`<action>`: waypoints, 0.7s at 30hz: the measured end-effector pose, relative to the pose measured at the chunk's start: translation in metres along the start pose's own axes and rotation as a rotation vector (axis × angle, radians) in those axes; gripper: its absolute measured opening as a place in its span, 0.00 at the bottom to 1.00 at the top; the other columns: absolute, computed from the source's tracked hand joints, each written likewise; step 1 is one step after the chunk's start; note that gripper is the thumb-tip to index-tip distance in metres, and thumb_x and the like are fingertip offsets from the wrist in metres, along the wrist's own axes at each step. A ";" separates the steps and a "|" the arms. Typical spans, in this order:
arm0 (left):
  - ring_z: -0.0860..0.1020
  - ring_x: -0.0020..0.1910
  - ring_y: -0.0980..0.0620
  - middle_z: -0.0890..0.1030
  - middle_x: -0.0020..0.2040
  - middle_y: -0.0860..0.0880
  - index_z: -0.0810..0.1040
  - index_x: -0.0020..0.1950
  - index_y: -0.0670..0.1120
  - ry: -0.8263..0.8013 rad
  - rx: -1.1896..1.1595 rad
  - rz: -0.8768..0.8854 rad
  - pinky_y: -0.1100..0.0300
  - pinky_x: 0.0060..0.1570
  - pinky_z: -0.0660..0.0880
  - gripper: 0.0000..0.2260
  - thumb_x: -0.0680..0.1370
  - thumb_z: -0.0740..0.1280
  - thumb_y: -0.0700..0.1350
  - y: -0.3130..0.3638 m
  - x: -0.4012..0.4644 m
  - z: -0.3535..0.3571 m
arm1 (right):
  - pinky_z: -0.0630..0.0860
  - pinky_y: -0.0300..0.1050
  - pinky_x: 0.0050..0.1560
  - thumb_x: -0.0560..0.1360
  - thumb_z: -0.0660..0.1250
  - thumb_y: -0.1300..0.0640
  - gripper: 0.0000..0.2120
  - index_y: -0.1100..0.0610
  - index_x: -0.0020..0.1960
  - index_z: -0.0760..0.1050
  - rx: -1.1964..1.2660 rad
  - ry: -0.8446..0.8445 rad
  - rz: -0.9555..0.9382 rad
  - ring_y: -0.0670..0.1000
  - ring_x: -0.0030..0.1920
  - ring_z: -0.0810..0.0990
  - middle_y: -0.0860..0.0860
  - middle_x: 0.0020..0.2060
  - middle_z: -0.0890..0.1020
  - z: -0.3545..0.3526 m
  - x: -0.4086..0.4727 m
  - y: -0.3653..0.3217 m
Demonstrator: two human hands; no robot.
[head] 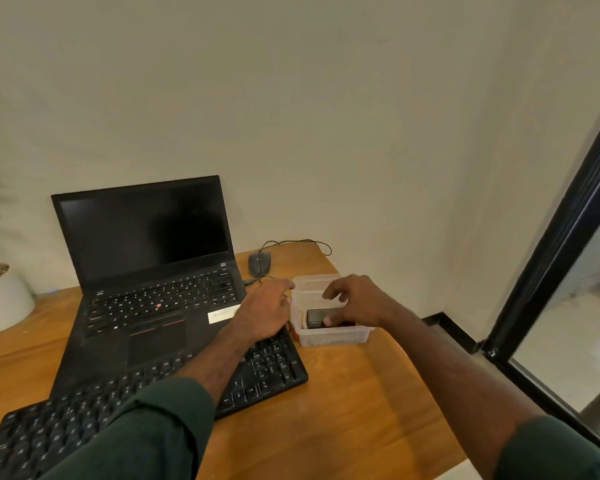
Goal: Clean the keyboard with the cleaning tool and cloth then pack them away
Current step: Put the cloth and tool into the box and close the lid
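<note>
A black external keyboard (153,393) lies slanted along the desk's front, partly under my left forearm. To its right stands a clear plastic container (329,336) with a black cleaning tool (314,318) inside; no cloth is visible. My left hand (265,311) holds the container's left wall, one fingertip on its rim. Above the open container hovers my right hand (357,301), fingers loosely spread and bent, thumb touching the black tool.
An open black laptop (146,271) with a dark screen sits behind the keyboard. A wired mouse (259,264) lies behind the container near the wall. A white plant pot (0,299) stands at far left. The wooden desk (343,410) ends right of the container, beside a glass door (568,271).
</note>
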State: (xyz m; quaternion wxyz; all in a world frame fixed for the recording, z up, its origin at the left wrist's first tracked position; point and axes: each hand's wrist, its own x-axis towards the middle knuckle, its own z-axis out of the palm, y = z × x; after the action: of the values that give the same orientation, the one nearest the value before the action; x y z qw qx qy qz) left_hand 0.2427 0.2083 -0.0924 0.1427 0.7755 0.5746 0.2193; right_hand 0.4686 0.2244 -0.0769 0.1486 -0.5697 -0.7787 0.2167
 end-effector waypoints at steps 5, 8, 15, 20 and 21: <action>0.79 0.53 0.52 0.82 0.57 0.47 0.80 0.60 0.45 0.095 -0.254 -0.280 0.55 0.56 0.77 0.11 0.81 0.61 0.37 0.006 0.023 0.007 | 0.79 0.42 0.53 0.72 0.77 0.53 0.12 0.56 0.54 0.83 0.152 0.330 0.092 0.48 0.48 0.82 0.49 0.47 0.84 -0.018 0.012 0.029; 0.82 0.48 0.48 0.84 0.45 0.47 0.81 0.49 0.45 0.093 -0.307 -0.393 0.47 0.53 0.80 0.08 0.77 0.62 0.37 0.003 0.039 0.012 | 0.79 0.45 0.53 0.74 0.76 0.55 0.09 0.58 0.52 0.83 0.206 0.362 0.248 0.50 0.48 0.82 0.51 0.47 0.84 -0.023 0.022 0.045; 0.79 0.36 0.44 0.80 0.34 0.43 0.80 0.35 0.41 0.049 -0.313 -0.490 0.50 0.38 0.77 0.09 0.75 0.66 0.35 -0.002 0.056 0.021 | 0.82 0.49 0.49 0.74 0.76 0.57 0.10 0.64 0.48 0.83 0.312 0.280 0.410 0.54 0.44 0.85 0.57 0.42 0.86 -0.016 0.048 0.063; 0.75 0.35 0.47 0.77 0.36 0.43 0.80 0.40 0.42 -0.043 -0.368 -0.527 0.53 0.36 0.71 0.07 0.77 0.65 0.38 -0.004 0.065 0.024 | 0.83 0.46 0.39 0.72 0.78 0.56 0.12 0.65 0.47 0.83 0.288 0.159 0.533 0.54 0.39 0.84 0.57 0.42 0.86 -0.006 0.066 0.070; 0.75 0.36 0.46 0.78 0.37 0.42 0.80 0.41 0.41 -0.057 -0.399 -0.552 0.53 0.35 0.71 0.07 0.78 0.64 0.38 -0.003 0.066 0.023 | 0.80 0.43 0.34 0.72 0.78 0.57 0.12 0.65 0.47 0.83 0.286 0.141 0.549 0.52 0.36 0.82 0.57 0.41 0.85 -0.003 0.068 0.070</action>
State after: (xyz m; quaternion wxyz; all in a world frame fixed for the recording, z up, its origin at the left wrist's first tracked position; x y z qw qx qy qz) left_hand 0.2685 0.2731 -0.1021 0.3618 0.5534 0.7042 0.2588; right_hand 0.5069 0.3074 -0.1108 0.2168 -0.7456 -0.5452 0.3160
